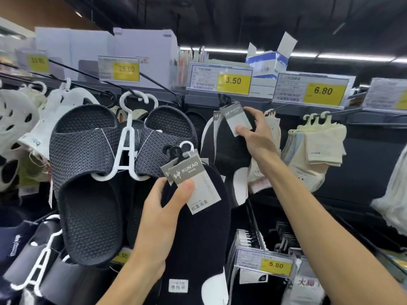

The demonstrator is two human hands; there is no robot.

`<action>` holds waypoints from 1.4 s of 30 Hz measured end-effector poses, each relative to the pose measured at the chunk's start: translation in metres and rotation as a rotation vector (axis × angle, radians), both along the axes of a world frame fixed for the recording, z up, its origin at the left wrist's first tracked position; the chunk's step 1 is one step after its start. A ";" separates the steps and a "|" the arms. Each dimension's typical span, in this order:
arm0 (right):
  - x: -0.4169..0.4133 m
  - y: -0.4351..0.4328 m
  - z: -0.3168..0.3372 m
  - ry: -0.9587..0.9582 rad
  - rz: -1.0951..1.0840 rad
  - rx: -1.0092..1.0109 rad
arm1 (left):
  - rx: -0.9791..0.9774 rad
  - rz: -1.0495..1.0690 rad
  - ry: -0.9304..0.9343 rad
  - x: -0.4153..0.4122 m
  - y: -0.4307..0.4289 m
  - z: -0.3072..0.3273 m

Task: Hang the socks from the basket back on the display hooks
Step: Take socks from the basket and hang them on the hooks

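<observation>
Up near the top rail of the rack, the right hand is held out on a long, straight arm that comes from the lower right corner. Its thumb presses the front of a grey card label and its fingers curl round behind a hanging pair of black socks, pinching it. That pair's black plastic hook sits just under the yellow 3.50 price tag; whether it is seated on a peg cannot be told.

Lower and to the left, the left hand stands on an upright forearm, with its thumb across a printed grey card and its fingers wrapped behind a bundle of black socks. The bundle is flat, finely ribbed knit with a white patch near its lower end, and its small black hooks stand free in the air. Beside it, dark slippers with a dimpled, rubbery surface hang on a white plastic hanger. Soft cream socks hang towards the right end of the rail.
</observation>
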State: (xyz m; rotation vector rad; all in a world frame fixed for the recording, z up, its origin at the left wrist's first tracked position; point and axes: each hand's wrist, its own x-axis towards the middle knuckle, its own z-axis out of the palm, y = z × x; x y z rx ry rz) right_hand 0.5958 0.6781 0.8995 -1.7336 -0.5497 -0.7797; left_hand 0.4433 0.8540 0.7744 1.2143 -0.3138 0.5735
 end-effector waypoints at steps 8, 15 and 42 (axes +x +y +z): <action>0.031 0.009 -0.007 -0.048 -0.047 -0.194 | 0.024 0.012 0.012 -0.002 0.003 -0.003; 0.018 0.008 -0.011 -0.074 -0.164 -0.291 | 0.028 0.002 0.033 -0.002 0.003 -0.005; -0.112 -0.008 -0.090 0.083 0.273 -0.003 | -0.070 -0.256 0.056 0.014 -0.010 -0.002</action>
